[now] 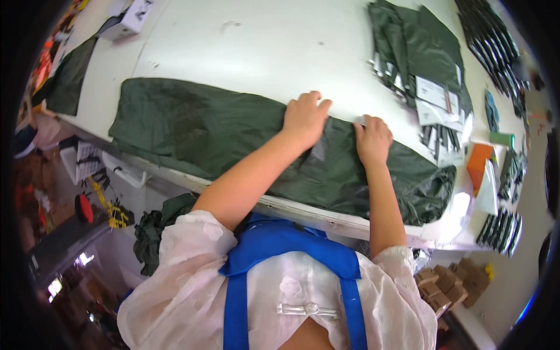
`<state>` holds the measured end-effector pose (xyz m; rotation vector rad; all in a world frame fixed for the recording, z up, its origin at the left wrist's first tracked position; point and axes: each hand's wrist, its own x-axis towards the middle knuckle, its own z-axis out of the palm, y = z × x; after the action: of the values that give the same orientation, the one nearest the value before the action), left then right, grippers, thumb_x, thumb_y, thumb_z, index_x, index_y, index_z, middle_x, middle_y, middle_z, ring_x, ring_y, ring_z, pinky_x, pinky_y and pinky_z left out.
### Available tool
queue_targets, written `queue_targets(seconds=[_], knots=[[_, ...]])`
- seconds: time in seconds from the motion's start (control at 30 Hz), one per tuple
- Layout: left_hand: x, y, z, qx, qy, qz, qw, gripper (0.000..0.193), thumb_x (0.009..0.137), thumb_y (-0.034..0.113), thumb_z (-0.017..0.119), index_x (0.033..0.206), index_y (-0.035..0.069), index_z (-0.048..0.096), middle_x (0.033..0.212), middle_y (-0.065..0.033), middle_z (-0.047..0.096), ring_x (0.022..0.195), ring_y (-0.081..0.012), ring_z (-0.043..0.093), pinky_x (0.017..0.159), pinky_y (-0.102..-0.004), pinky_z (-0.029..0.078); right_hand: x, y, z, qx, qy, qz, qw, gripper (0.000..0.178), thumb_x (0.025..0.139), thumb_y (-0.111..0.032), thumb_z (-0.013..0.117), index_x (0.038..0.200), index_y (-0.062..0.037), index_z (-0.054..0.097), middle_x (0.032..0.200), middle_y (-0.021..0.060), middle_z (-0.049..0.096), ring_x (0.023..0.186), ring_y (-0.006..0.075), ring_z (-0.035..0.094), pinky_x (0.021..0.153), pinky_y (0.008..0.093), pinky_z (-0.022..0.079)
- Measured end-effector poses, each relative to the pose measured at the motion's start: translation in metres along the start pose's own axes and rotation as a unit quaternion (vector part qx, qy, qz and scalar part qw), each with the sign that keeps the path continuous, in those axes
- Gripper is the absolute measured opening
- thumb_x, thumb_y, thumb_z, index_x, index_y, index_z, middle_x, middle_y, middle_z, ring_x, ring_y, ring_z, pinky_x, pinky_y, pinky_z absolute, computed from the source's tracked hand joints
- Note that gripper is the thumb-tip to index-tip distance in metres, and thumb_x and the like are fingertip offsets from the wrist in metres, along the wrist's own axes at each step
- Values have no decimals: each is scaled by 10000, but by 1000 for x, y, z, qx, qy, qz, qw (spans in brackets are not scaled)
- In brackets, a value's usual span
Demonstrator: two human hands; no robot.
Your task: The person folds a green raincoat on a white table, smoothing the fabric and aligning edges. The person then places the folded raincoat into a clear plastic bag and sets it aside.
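Observation:
A long, folded piece of dark green fabric (192, 125) lies across the table along its near edge, thin, slightly shiny and wrinkled. At its far edge, near the middle, my left hand (304, 121) has its fingers bent down and closed on the cloth. My right hand (374, 140) grips the same far edge a little further right, thumb toward the left hand. Both sets of fingertips are partly hidden. Crumpled folds bunch up at the fabric's right end.
The white table (251, 46) stretches away beyond the fabric. Stacked dark green cloth (431, 41) with papers lies at the far right, beside rows of black packets (490, 46). An orange box (479, 166) stands at the right edge. A white box (129, 22) sits far left.

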<state>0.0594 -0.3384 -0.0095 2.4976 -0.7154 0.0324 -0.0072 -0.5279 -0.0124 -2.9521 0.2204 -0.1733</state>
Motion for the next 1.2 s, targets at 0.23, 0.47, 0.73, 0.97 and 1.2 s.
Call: queue_targets(seconds=[0.23,0.47,0.73,0.97,1.2], knots=[[-144,-82,-98,131,-30,-132,982,645,847,423,613,1434,295,380,1547,-135,199,1402,-433,167,1091,-627,138,-91,-123,12,10,-141,-75,987,682,864,-437,587,1450,-174,355,1540,192,173,1398,487,92,1066,679,60],[-260,-272,-140,269,34,-369,889,597,921,454,498,1449,220,349,1550,-88,216,1407,-366,198,1143,-501,138,-102,-122,41,-51,-110,-89,989,696,844,-404,606,1455,-181,357,1554,160,164,1414,448,97,1097,637,58],[-278,-365,-222,87,309,-495,808,699,804,384,694,1383,150,379,1317,-263,374,1183,-416,449,995,-465,384,-92,-198,5,-22,-99,-232,967,683,832,-392,615,1426,-136,394,1539,171,209,1424,414,112,1113,596,71],[-286,-459,-275,-232,243,-622,707,351,780,190,730,1029,52,524,808,-74,559,691,-166,547,557,-326,479,-89,-239,25,14,-120,-253,960,541,824,-361,632,1291,-109,528,1373,161,422,1262,361,377,1055,492,245],[-274,-486,-293,-104,19,-599,794,449,755,171,735,1116,-21,550,897,-130,618,755,-222,600,609,-351,496,-22,-420,70,99,-145,-479,860,489,840,-397,616,1293,-228,542,1364,90,460,1281,308,380,1069,499,259]])
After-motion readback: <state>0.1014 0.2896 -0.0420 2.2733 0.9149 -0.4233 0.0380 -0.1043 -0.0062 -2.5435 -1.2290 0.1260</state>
